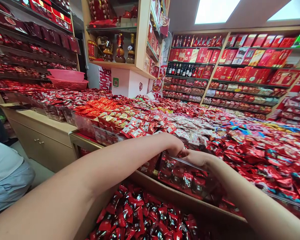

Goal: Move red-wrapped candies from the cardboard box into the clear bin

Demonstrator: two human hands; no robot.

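Observation:
Both my arms reach forward over a shop counter heaped with wrapped sweets. My left hand [175, 145] is bent down at the wrist behind the rim of a clear plastic bin [187, 180] full of dark red sweets; its fingers are hidden. My right hand [197, 157] rests on the same rim right beside it, fingers curled over the edge. Below my arms lies a cardboard box [165, 195] holding more red-and-black wrapped sweets [142, 216].
Red, gold and white sweets [190, 130] cover the long counter. Pink baskets [67, 79] are stacked at the left. Shelves of red gift boxes and bottles [230, 66] line the back wall. A seated person's clothing [5, 176] shows at the far left beside a wooden cabinet [42, 140].

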